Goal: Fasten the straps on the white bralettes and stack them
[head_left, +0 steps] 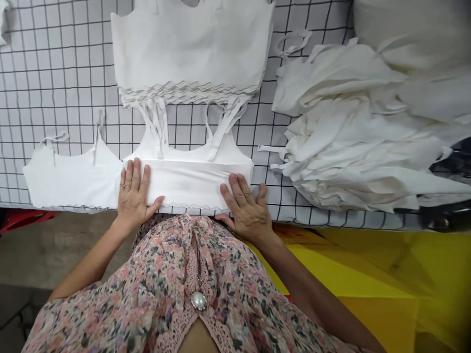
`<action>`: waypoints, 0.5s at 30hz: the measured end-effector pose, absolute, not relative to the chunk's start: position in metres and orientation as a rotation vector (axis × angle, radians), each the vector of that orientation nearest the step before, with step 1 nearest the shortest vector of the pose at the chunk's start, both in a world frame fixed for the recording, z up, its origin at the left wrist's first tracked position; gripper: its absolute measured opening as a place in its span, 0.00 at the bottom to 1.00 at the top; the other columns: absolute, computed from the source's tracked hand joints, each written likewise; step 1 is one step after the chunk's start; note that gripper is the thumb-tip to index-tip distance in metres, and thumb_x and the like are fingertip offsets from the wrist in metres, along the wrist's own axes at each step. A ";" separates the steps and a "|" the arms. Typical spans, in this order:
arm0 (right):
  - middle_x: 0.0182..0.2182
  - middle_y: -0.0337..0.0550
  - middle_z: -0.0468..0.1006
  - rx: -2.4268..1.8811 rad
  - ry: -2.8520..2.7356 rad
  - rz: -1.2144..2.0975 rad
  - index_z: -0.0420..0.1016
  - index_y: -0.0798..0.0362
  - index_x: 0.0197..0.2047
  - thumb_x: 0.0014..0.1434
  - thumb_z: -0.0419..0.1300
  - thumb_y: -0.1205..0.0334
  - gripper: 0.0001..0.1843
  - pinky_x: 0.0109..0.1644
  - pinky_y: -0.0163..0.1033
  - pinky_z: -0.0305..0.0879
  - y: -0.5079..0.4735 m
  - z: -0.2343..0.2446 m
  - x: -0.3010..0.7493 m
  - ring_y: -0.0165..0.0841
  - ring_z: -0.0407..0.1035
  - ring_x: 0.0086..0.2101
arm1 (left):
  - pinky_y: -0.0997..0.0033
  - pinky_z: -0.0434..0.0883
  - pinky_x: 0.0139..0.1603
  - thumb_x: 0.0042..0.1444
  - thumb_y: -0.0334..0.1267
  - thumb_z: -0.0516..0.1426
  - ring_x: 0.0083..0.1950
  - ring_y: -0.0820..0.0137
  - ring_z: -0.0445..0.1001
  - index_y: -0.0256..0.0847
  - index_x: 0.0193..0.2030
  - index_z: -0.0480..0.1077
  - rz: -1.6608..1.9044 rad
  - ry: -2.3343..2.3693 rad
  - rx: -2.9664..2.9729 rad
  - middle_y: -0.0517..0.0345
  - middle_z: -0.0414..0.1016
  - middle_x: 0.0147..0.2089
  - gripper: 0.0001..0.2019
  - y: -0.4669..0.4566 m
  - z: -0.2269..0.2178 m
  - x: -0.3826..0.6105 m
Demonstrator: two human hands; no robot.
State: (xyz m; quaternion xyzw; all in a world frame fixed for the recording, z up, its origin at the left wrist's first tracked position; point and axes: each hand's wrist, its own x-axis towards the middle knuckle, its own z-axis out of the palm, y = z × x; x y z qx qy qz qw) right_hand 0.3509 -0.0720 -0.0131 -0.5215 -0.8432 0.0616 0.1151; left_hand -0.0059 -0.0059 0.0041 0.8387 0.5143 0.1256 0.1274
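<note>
A white strappy top lies folded at the near edge of the checked table. My left hand lies flat on its left end, fingers stretched out, a ring on one finger. My right hand rests flat on its right end, fingers spread. Neither hand grips anything. Just left of it lies another white top, spread flat with its straps up.
A neat stack of folded white tops sits at the back centre. A loose heap of white garments fills the right side. Yellow surfaces lie below the table edge on the right, a red object at lower left.
</note>
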 end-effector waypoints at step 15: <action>0.56 0.48 0.86 -1.704 -2.101 -0.005 0.83 0.50 0.57 0.78 0.52 0.58 0.19 0.76 0.60 0.62 -0.012 0.038 0.425 0.41 0.79 0.58 | 0.22 0.50 0.84 0.69 0.37 0.65 0.87 0.45 0.50 0.55 0.85 0.50 0.754 1.417 2.483 0.49 0.51 0.86 0.43 0.010 0.020 -0.013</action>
